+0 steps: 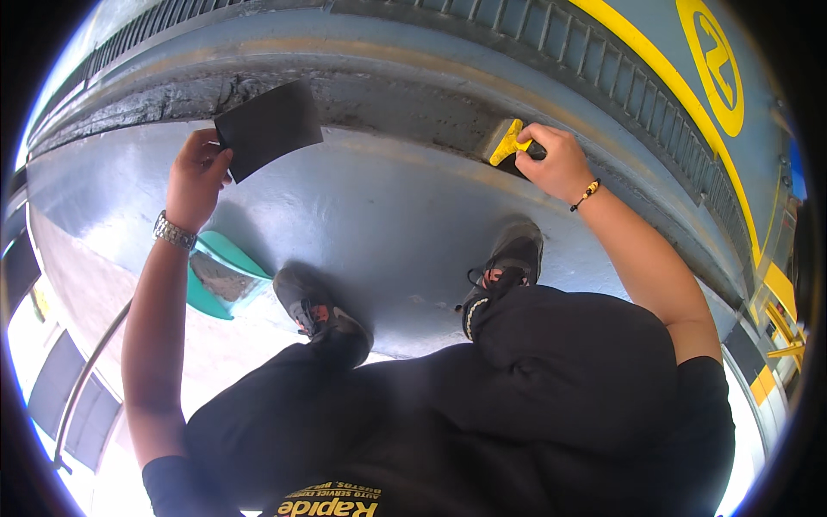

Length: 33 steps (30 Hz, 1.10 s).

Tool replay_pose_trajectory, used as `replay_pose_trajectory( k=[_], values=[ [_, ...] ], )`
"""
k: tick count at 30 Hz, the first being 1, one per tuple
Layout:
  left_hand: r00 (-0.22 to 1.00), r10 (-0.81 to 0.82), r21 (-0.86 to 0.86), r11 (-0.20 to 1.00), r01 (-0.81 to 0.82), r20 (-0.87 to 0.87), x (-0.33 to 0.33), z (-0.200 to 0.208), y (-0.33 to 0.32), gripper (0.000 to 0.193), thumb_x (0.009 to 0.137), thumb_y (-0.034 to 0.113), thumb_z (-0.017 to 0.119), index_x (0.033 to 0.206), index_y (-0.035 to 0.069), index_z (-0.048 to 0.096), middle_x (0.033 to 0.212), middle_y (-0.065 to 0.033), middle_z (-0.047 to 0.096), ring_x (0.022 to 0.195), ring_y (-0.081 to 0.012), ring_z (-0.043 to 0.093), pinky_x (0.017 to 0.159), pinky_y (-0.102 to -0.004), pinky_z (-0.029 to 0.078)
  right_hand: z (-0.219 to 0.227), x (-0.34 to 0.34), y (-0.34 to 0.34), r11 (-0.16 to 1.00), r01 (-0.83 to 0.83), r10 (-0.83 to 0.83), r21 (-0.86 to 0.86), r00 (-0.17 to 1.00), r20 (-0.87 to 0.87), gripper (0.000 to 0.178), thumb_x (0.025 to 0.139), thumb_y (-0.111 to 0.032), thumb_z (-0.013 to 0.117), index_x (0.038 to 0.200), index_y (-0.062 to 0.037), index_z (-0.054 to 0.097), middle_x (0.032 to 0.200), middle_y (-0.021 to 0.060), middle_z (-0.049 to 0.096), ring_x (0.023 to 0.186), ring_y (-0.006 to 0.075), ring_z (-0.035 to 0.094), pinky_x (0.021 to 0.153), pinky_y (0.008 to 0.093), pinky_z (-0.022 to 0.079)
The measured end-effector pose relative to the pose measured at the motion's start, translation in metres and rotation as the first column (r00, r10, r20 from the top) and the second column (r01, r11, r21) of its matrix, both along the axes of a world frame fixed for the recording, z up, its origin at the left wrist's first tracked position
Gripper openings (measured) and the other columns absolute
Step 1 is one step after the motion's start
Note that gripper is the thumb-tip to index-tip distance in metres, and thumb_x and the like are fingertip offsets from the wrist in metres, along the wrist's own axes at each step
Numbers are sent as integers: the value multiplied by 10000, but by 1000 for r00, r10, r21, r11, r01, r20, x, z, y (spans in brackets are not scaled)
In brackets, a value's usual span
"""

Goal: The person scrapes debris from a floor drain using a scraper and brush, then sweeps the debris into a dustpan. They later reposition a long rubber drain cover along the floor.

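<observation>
My left hand [201, 177] pinches the edge of a dark, flat, slightly curved rectangular sheet [270, 129] between thumb and fingers. The sheet hangs over the near edge of a dirty channel [388, 112] in the grey floor. In my right hand [558, 162] is a small scraper with a yellow head [508, 142] and a dark handle. Its head rests in or just above the channel, against the grimy surface; the exact contact is hard to make out. Dark residue lies along the channel, thickest toward the left.
A teal dustpan [226, 274] with dirt in it lies on the floor beside my left forearm. My dark shoes [323, 314] stand close to the channel. Beyond it runs a metal grating [551, 43], then a yellow line and floor marking [717, 65].
</observation>
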State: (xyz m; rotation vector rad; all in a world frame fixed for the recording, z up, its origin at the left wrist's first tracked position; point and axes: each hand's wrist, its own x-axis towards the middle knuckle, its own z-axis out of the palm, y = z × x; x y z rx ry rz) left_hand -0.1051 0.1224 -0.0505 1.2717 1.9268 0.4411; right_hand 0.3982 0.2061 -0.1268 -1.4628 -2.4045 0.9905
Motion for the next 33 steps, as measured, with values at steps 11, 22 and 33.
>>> replay_pose_trajectory(
  k=[11, 22, 33],
  values=[
    [993, 109, 67, 992, -107, -33, -12, 17, 13, 263, 925, 117, 628, 1163, 22, 566, 881, -46, 684, 636, -89, 617, 550, -239, 472, -48, -121, 49, 963, -270, 268, -13, 959, -89, 261, 870, -279, 606, 1073, -125, 662, 1026, 94, 683, 963, 308, 634, 811, 419, 514],
    [975, 221, 79, 972, -220, -9, -29, 5, -16, 274, 922, 121, 625, 1163, 8, 559, 891, -57, 678, 642, -95, 618, 556, -242, 474, 23, -75, -41, 972, -214, 233, 99, 805, -545, 205, 751, -100, 683, 955, -86, 671, 929, 74, 684, 755, 273, 656, 663, 361, 534],
    [990, 141, 153, 978, -141, 15, -11, 9, 16, 255, 918, 118, 638, 1145, 23, 569, 898, -42, 675, 643, -80, 613, 558, -228, 465, 17, -68, 19, 987, -77, 136, 142, 875, -465, 244, 818, -132, 685, 1055, -74, 671, 929, 97, 691, 822, 296, 659, 722, 354, 529]
  ],
)
